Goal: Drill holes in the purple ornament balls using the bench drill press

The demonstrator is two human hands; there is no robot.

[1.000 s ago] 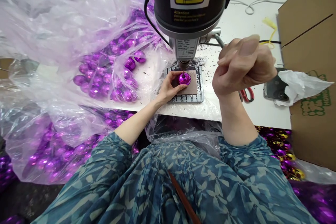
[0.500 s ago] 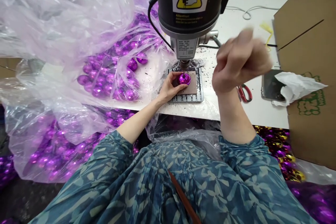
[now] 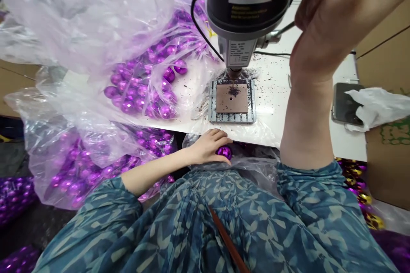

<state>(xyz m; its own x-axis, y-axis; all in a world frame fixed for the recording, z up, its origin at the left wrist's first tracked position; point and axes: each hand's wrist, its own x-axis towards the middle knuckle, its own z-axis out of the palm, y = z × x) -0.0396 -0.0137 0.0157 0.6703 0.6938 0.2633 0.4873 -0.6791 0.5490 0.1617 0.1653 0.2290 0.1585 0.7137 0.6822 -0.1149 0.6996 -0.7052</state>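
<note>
- My right hand [image 3: 349, 13] is cut off above; I cannot tell its grip.
- My left hand [image 3: 209, 147] pinches the partly hidden purple ball [image 3: 224, 152], just past the white tabletop [image 3: 347, 143].
- A gap separates them from the metal base [image 3: 230, 117].

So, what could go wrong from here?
The purple ball sits between the thumb and fingers of the left hand, beyond the front edge of the white table; a loose grip might let it fall. Dark shavings lie on the brown board under the drill press, so a ball set on them could rest unevenly.
</note>
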